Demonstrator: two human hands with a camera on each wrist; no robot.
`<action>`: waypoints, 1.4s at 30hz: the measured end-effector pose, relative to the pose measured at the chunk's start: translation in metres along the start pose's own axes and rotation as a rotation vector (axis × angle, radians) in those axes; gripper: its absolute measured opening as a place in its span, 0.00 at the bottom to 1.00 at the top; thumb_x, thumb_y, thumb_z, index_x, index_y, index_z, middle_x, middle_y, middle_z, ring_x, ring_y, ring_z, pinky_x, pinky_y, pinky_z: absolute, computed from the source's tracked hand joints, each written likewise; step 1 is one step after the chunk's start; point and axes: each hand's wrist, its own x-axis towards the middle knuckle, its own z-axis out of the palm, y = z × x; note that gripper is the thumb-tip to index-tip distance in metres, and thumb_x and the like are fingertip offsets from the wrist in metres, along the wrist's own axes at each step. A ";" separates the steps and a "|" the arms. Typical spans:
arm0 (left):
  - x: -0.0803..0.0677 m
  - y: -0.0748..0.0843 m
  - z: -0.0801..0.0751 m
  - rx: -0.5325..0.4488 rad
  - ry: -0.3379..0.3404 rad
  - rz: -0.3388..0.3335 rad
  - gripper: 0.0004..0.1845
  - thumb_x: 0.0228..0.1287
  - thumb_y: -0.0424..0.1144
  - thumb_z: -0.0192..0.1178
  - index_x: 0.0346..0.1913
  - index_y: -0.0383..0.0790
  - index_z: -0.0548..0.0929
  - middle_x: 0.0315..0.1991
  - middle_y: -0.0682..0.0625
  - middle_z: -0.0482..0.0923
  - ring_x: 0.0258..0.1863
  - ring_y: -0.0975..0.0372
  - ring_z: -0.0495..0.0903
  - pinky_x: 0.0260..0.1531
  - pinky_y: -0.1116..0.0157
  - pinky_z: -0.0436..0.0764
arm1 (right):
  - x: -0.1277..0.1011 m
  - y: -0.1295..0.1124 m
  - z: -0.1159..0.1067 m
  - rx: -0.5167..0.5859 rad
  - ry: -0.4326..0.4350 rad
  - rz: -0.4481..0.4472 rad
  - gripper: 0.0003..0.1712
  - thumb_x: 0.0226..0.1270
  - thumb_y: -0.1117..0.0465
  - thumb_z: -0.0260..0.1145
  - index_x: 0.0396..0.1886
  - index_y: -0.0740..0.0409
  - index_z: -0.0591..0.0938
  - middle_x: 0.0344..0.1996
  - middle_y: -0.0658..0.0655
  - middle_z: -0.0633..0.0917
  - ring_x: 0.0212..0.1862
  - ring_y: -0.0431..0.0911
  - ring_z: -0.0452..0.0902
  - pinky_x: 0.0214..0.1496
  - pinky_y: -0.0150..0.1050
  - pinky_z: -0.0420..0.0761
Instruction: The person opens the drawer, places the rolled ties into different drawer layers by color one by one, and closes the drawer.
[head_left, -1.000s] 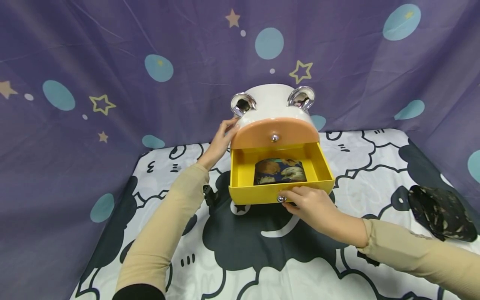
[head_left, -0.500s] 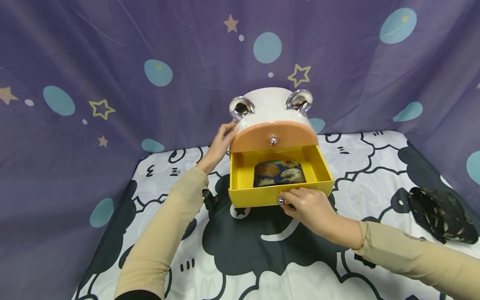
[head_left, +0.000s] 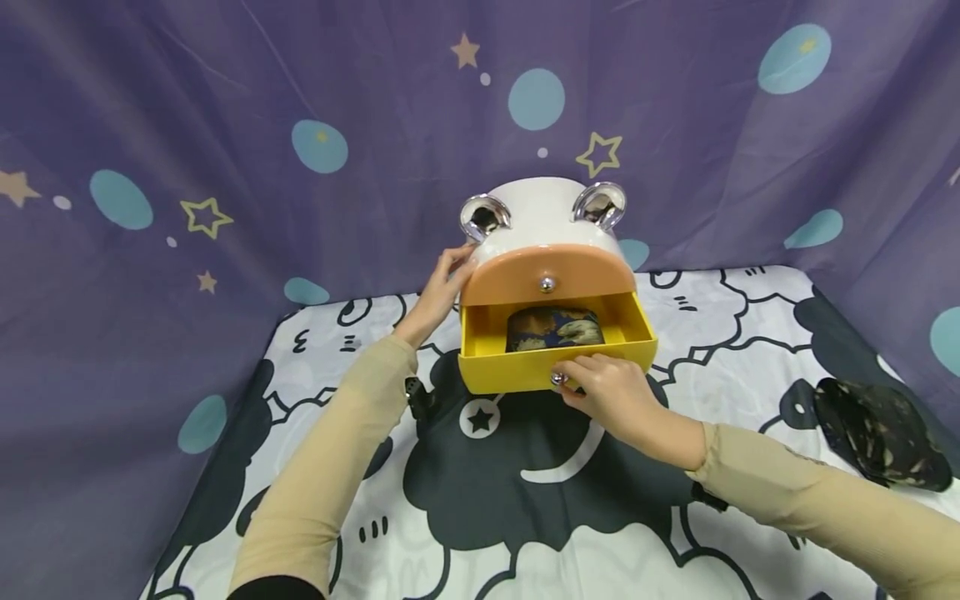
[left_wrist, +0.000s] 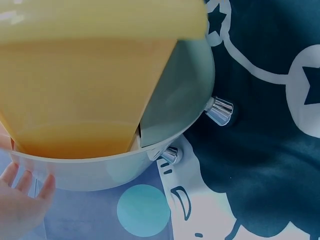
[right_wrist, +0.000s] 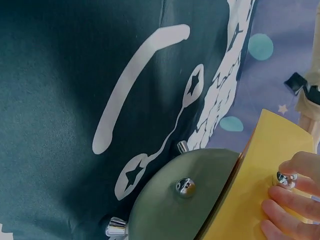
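A white rounded chest (head_left: 543,208) with two silver ears carries an orange upper drawer (head_left: 502,279), closed, and a yellow drawer (head_left: 510,372) pulled partly out. Inside the yellow drawer lies a dark blue patterned cloth item (head_left: 553,328). My right hand (head_left: 611,400) pinches the yellow drawer's silver knob (right_wrist: 286,179) between thumb and fingers. On the chest's left side rests my left hand (head_left: 441,292), its extended fingertips at the white wall in the left wrist view. Below the yellow drawer, the right wrist view shows a green drawer front (right_wrist: 170,215) with its own knob (right_wrist: 185,187).
A dark patterned pouch (head_left: 885,433) lies at the right on the cartoon-printed cloth (head_left: 570,508). Behind the chest hangs a purple curtain (head_left: 390,167), which also runs along both sides. Silver feet (left_wrist: 220,111) stick out under the chest.
The yellow drawer has slid inward, away from me, with my right hand on its knob. More of the patterned item is now covered by the chest. My left hand stays at the chest's side.
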 end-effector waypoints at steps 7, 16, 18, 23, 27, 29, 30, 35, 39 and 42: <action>0.005 0.000 -0.001 0.005 -0.011 -0.005 0.24 0.67 0.51 0.43 0.59 0.41 0.62 0.65 0.53 0.54 0.64 0.60 0.53 0.62 0.61 0.53 | 0.008 0.009 0.005 -0.004 -0.007 0.032 0.15 0.38 0.62 0.75 0.30 0.54 0.82 0.22 0.50 0.82 0.24 0.44 0.75 0.22 0.35 0.75; 0.003 -0.003 0.001 0.002 0.003 -0.004 0.23 0.67 0.49 0.44 0.59 0.40 0.63 0.65 0.51 0.54 0.64 0.59 0.53 0.62 0.61 0.53 | 0.014 0.017 0.012 0.020 -0.021 0.061 0.13 0.40 0.64 0.73 0.30 0.53 0.82 0.22 0.48 0.82 0.24 0.44 0.75 0.20 0.36 0.74; 0.003 -0.003 0.001 -0.002 0.006 -0.001 0.22 0.67 0.49 0.44 0.59 0.39 0.63 0.65 0.50 0.54 0.64 0.59 0.53 0.62 0.62 0.54 | 0.016 0.019 0.015 0.023 -0.019 0.065 0.13 0.40 0.65 0.73 0.30 0.53 0.82 0.22 0.48 0.82 0.24 0.44 0.75 0.21 0.36 0.74; 0.003 -0.004 0.001 -0.004 0.009 0.001 0.22 0.67 0.47 0.44 0.58 0.39 0.63 0.65 0.50 0.54 0.64 0.59 0.54 0.62 0.62 0.54 | 0.021 0.022 0.020 0.014 -0.010 0.074 0.12 0.41 0.64 0.72 0.29 0.54 0.81 0.22 0.49 0.82 0.24 0.44 0.75 0.21 0.37 0.75; 0.002 -0.003 0.001 -0.009 0.006 0.000 0.22 0.67 0.48 0.44 0.58 0.39 0.63 0.65 0.50 0.54 0.64 0.59 0.53 0.62 0.62 0.54 | 0.025 0.025 0.022 0.010 -0.018 0.099 0.12 0.42 0.64 0.72 0.29 0.54 0.81 0.23 0.49 0.82 0.26 0.45 0.76 0.23 0.39 0.76; 0.002 -0.002 0.001 -0.012 0.005 -0.002 0.22 0.67 0.48 0.44 0.58 0.39 0.63 0.65 0.51 0.55 0.64 0.59 0.53 0.62 0.62 0.54 | 0.027 0.027 0.023 0.014 -0.025 0.113 0.11 0.43 0.64 0.72 0.30 0.54 0.82 0.23 0.49 0.83 0.27 0.46 0.76 0.23 0.39 0.76; 0.003 -0.002 0.001 -0.010 0.003 -0.007 0.22 0.67 0.48 0.44 0.59 0.39 0.63 0.65 0.51 0.55 0.64 0.59 0.53 0.62 0.62 0.54 | 0.028 0.029 0.024 0.016 -0.028 0.117 0.11 0.43 0.64 0.72 0.30 0.54 0.82 0.24 0.49 0.83 0.27 0.46 0.76 0.24 0.40 0.76; 0.004 -0.002 0.001 -0.008 0.007 -0.012 0.22 0.67 0.48 0.44 0.59 0.40 0.63 0.65 0.51 0.55 0.64 0.59 0.53 0.62 0.62 0.54 | 0.030 0.033 0.026 0.030 -0.022 0.126 0.10 0.44 0.64 0.71 0.30 0.54 0.82 0.23 0.49 0.83 0.27 0.46 0.76 0.23 0.40 0.76; 0.004 -0.003 0.001 -0.009 0.012 -0.014 0.22 0.67 0.48 0.44 0.59 0.40 0.63 0.64 0.51 0.56 0.63 0.58 0.54 0.62 0.61 0.54 | 0.032 0.035 0.029 0.034 -0.007 0.121 0.11 0.44 0.65 0.71 0.30 0.54 0.82 0.23 0.49 0.83 0.26 0.47 0.76 0.23 0.40 0.75; 0.004 -0.003 0.002 -0.013 0.015 -0.015 0.22 0.67 0.48 0.44 0.59 0.40 0.63 0.64 0.50 0.56 0.63 0.58 0.54 0.62 0.61 0.55 | 0.033 0.037 0.031 0.033 -0.005 0.124 0.10 0.44 0.65 0.70 0.30 0.54 0.82 0.23 0.50 0.83 0.26 0.47 0.76 0.23 0.40 0.75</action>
